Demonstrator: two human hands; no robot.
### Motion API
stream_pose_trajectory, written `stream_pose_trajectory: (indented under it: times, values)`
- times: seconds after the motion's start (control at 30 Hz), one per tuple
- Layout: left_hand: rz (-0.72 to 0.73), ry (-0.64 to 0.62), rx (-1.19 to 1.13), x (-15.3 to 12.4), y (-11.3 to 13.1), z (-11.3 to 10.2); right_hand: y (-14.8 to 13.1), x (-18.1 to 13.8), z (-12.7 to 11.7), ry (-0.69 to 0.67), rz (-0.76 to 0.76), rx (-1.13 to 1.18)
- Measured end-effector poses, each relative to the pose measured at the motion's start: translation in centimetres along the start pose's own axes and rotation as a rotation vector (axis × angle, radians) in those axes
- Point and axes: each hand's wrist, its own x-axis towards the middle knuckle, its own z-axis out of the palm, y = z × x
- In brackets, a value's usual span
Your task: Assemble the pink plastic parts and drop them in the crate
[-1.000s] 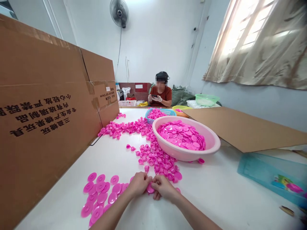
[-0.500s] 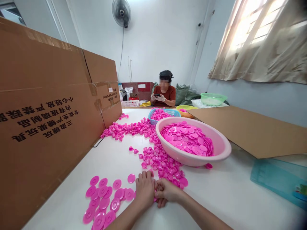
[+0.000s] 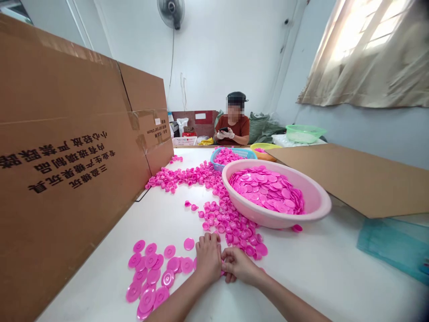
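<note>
Discs (image 3: pixel 153 276) of glossy pink plastic lie near the left hand (image 3: pixel 208 258).

discs (image 3: pixel 153 276), cups (image 3: pixel 236 232): bright pink | basin (image 3: pixel 278 219): pale pink | basket (image 3: pixel 248 154): blue | carton (image 3: pixel 67 98): brown — black lettering (image 3: pixel 90 176)

Daylight glares through the curtain (image 3: pixel 365 85), while the right corners blur darkly.

My left hand (image 3: pixel 208 257) and my right hand (image 3: pixel 238 267) are both bare, with slender fingers (image 3: pixel 202 241). Also my left forearm (image 3: pixel 184 295) and my right forearm (image 3: pixel 288 295) are bare where I see them, quite slim, becoming narrower toward the hands.
</note>
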Motion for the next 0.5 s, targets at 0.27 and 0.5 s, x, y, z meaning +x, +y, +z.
stream_pose_trajectory:
  times: [0.27,0.5]
  values:
    - [-0.111,-0.1,-0.346,-2.6,-0.3,-3.8,-3.7,-3.6,2.3,0.172,-0.267,0.135]
    - [-0.1,0.148,-0.365,-6.9,-1.0,-7.5,-8.5,-6.5,6.1,-0.037,-0.411,0.246]
